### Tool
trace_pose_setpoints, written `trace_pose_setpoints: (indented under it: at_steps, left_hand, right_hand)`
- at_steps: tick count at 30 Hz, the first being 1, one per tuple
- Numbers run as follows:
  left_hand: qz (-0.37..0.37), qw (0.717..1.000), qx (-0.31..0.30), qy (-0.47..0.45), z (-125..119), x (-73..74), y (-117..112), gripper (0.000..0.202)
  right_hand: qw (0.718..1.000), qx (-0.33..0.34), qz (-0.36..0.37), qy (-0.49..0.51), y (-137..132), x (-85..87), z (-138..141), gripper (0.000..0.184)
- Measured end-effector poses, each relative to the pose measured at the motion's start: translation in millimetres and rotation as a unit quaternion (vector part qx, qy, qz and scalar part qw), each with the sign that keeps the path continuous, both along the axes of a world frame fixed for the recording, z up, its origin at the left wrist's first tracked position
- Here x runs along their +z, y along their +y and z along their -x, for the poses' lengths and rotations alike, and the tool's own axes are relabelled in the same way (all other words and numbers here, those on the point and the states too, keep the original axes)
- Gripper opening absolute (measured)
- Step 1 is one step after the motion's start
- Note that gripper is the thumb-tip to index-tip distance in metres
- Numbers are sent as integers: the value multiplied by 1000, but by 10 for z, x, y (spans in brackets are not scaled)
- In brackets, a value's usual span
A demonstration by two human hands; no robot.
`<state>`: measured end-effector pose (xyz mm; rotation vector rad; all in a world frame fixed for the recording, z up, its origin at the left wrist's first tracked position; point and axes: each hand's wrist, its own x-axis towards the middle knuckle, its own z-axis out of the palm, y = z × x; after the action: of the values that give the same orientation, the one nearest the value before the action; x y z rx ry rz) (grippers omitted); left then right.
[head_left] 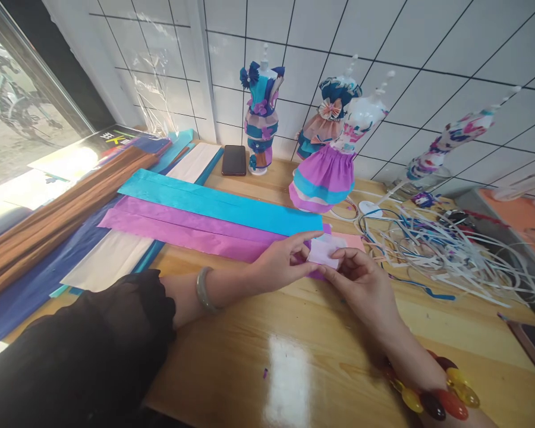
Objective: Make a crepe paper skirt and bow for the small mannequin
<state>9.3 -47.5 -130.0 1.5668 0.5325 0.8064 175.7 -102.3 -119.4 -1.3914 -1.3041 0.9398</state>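
Both my hands meet over the middle of the wooden table (258, 351). My left hand (283, 261) and my right hand (361, 282) pinch a small pale pink piece of paper (323, 249) between their fingertips, at the near end of a purple crepe paper strip (182, 229). A turquoise strip (218, 202) lies just beyond the purple one. My left wrist wears a grey bangle and a black sheer sleeve; my right wrist wears a bracelet of coloured beads.
Three small dress forms stand at the back: one in blue and pink (261, 116), one in a purple skirt (327, 169), and a tilted one (446, 142). A dark phone (234, 159), brown and white paper strips at left, tangled paper trimmings (450, 249) at right.
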Motion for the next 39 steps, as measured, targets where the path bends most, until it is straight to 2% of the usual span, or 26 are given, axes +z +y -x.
trace_pose_setpoints:
  at_steps: [4,12,25,31,39]
  left_hand:
    - [26,1000,3,-7,-1,17,20,54]
    - [91,996,17,-20,-5,32,61,56]
    - [78,996,27,-19,-11,8,73,52]
    - [101,993,17,-58,-7,31,62,52]
    - [103,991,10,-79,-20,11,58,59]
  right_hand:
    - [1000,11,7,27,15,-2,-16,26]
    - [995,30,56,72,61,2,-107,19]
    - [996,35,51,61,47,25,-91,22]
    - [999,27,26,11,41,20,-78,23]
    - [999,40,22,0,26,-8,-65,21]
